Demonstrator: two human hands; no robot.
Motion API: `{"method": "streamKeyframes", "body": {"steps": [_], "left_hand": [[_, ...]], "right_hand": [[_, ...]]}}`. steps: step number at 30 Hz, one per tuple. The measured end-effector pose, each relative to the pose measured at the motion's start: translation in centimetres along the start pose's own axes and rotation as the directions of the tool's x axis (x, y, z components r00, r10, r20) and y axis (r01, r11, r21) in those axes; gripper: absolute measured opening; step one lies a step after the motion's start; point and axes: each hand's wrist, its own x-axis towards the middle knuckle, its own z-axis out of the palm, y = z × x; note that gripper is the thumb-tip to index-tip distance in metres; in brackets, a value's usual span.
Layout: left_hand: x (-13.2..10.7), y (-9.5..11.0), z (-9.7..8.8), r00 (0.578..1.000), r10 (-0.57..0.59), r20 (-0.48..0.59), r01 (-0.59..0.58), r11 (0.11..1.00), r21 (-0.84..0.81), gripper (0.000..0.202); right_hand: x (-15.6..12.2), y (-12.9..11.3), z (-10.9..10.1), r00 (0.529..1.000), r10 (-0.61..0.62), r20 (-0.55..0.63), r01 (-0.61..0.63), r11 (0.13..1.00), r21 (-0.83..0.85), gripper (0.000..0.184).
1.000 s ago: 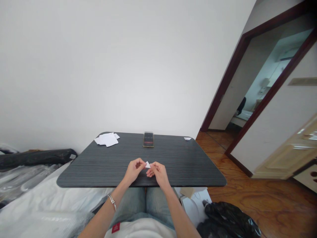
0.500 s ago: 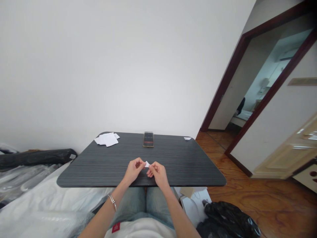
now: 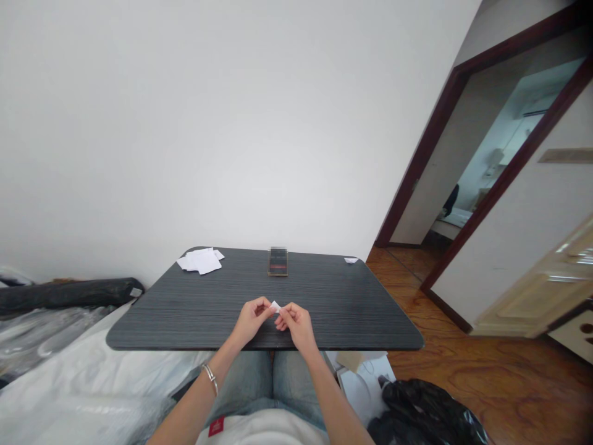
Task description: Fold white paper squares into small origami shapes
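The left hand [image 3: 251, 319] and right hand [image 3: 294, 326] are together, both pinching 1 small white paper piece [image 3: 276, 306] above the dark table [image 3: 333, 309]. Farther off lie 1 small paper scrap [image 3: 351, 260] at the right corner, 1 dark rectangular object [image 3: 278, 261] at the far edge, and 1 pile of white paper sheets [image 3: 199, 262], too overlapped to count, at the left corner

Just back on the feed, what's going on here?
A person sits at a dark tabletop, pinching a small piece of white paper between the left hand and right hand. A loose pile of white paper lies at the table's far left, and another small white piece at its far right corner.
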Motion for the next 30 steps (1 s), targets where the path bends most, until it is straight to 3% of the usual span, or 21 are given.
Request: {"method": "streamKeyframes", "body": {"steps": [4,15,22,30], "left_hand": [[-0.04,-0.11,-0.07,0.999,0.001,-0.033,-0.001,1.0,0.008,0.023],[-0.11,0.33,0.09,0.997,0.015,0.07,-0.013,0.999,-0.036,0.015],[0.0,0.17,0.12,0.996,0.071,0.046,-0.072,0.997,0.014,0.016],[-0.08,0.11,0.22,0.996,0.083,0.034,-0.083,0.996,0.009,0.02]], "right_hand": [[-0.24,-0.33,0.09,0.997,-0.062,-0.055,0.062,0.998,-0.008,0.019],[-0.16,0.17,-0.24,0.99,-0.084,-0.116,0.076,0.994,-0.075,0.005],[-0.37,-0.62,0.15,0.98,-0.131,-0.146,0.109,0.982,-0.152,0.007],[-0.26,-0.22,0.3,0.985,-0.087,-0.15,0.077,0.995,-0.066,0.012]]}}
